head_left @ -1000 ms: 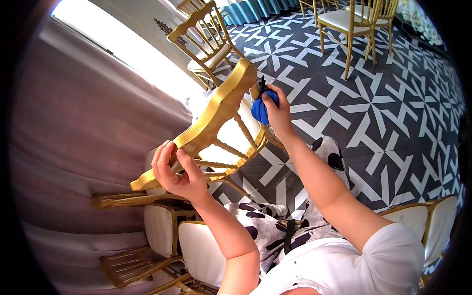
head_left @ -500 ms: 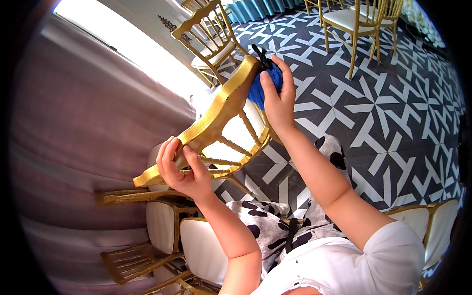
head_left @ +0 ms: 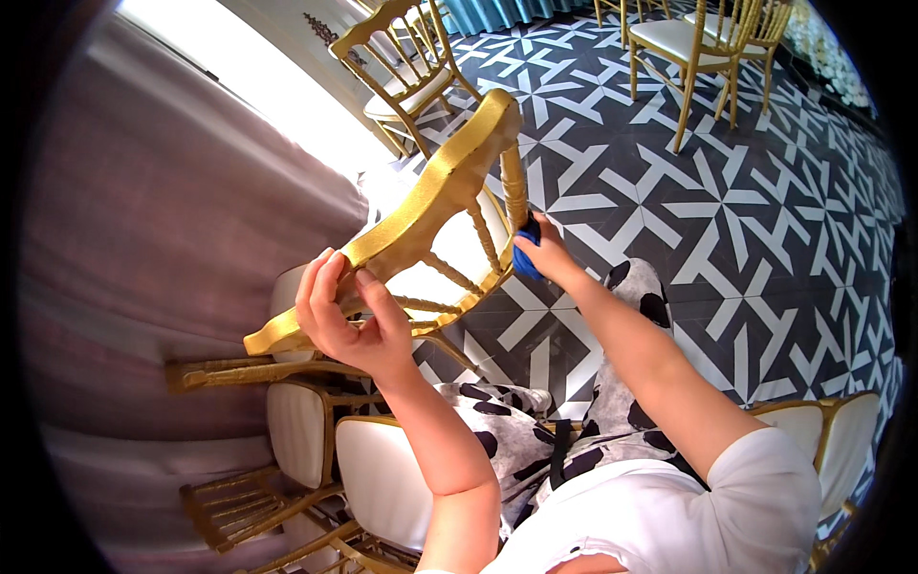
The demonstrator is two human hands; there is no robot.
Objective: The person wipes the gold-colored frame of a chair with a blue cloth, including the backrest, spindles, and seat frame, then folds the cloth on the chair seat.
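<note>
A gold chair [head_left: 449, 177] with turned spindles and a white seat stands in front of me, its curved top rail running from lower left to upper right. My left hand [head_left: 349, 311] grips that top rail near its left end, fingers over the far side and thumb on the near side. At the right side of the backrest, low on the upright post, my right hand [head_left: 547, 251] holds a bunched blue cloth [head_left: 527, 251] against the gold wood. Much of the cloth is hidden by the hand and the post.
More gold chairs with white seats [head_left: 382, 478] crowd the lower left, beside a mauve curtain [head_left: 191, 230]. Another gold chair [head_left: 406, 81] stands beyond by the bright window. Further chairs [head_left: 693, 43] are at the far right, on a black-and-white patterned floor [head_left: 717, 210].
My right hand has slid the blue cloth down from the top rail's right end to the lower part of the post. My left hand stays on the rail.
</note>
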